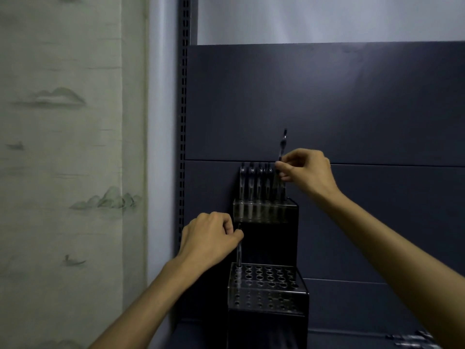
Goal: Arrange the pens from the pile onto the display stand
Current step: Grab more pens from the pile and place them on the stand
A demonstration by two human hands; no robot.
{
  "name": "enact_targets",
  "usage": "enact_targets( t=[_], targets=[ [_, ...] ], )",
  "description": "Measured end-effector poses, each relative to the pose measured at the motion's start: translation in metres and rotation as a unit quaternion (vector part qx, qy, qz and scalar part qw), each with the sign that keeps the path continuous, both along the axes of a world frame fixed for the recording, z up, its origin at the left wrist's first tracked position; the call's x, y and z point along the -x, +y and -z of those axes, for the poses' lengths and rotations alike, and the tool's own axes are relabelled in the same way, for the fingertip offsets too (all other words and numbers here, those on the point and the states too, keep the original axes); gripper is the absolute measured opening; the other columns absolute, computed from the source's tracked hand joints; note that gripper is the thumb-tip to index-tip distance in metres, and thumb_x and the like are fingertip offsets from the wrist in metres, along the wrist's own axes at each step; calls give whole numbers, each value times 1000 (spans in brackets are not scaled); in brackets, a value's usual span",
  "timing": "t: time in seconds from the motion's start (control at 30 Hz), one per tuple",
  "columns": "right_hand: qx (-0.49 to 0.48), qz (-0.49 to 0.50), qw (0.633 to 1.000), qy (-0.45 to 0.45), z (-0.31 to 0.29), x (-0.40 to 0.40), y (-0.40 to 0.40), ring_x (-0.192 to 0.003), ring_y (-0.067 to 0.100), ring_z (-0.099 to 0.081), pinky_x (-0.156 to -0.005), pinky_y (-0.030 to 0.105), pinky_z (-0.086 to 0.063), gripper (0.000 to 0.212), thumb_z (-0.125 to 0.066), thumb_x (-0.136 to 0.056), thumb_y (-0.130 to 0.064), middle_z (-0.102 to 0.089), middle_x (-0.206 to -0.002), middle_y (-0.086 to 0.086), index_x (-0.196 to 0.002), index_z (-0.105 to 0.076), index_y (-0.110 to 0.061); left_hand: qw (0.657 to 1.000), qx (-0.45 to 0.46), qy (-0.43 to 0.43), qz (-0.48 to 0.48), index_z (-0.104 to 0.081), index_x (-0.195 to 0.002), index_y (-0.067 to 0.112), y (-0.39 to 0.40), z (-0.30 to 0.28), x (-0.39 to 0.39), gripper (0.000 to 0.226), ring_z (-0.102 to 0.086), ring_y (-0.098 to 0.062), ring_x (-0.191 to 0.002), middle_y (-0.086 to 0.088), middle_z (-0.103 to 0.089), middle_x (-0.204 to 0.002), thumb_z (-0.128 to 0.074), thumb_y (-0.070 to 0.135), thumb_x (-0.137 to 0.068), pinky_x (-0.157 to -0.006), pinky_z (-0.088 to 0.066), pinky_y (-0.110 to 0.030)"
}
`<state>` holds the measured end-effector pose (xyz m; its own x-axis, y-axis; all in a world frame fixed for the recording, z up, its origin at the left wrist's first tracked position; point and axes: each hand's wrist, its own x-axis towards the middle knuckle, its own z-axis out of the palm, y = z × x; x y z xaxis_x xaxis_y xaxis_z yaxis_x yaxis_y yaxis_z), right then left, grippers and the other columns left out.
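The left hand (210,238) pinches a pen (239,250) upright in its fingers (237,234), tip in the display stand (266,288)'s lower front-left hole, while the right hand (305,170) pinches another pen (281,147) over the upper tier's right end, beside the standing pens (255,182).

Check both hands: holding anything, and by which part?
Each pinches a pen. Left hand holds its pen near the top, tip in the lower tier. Right hand holds another pen mid-barrel.
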<state>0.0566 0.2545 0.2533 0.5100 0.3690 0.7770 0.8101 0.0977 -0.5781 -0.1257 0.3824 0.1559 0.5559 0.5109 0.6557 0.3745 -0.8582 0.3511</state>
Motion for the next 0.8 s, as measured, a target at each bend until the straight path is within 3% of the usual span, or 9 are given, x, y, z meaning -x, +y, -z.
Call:
enact_targets(
  t=[0.47, 0.8],
  targets=[
    [20, 20, 999, -36, 13, 6, 30, -64, 6, -72, -68, 26, -62, 15, -80, -86, -22, -74, -73, 0, -91, -73, -9, 999, 16, -7, 36, -58, -64, 27, 5, 9, 1, 23, -59, -3, -59, 11, -60, -52, -62, 43, -81, -69, -57, -33],
    [69, 57, 995, -50, 20, 3, 36, -63, 8, -72, -73, 34, -63, 16, -79, -87, -27, -74, -73, -2, -91, -75, -12, 999, 15, -6, 41, -60, -67, 27, 7, 10, 3, 21, -60, -3, -62, 10, -61, -56, -62, 40, -82, -69, -56, -32]
  ],
)
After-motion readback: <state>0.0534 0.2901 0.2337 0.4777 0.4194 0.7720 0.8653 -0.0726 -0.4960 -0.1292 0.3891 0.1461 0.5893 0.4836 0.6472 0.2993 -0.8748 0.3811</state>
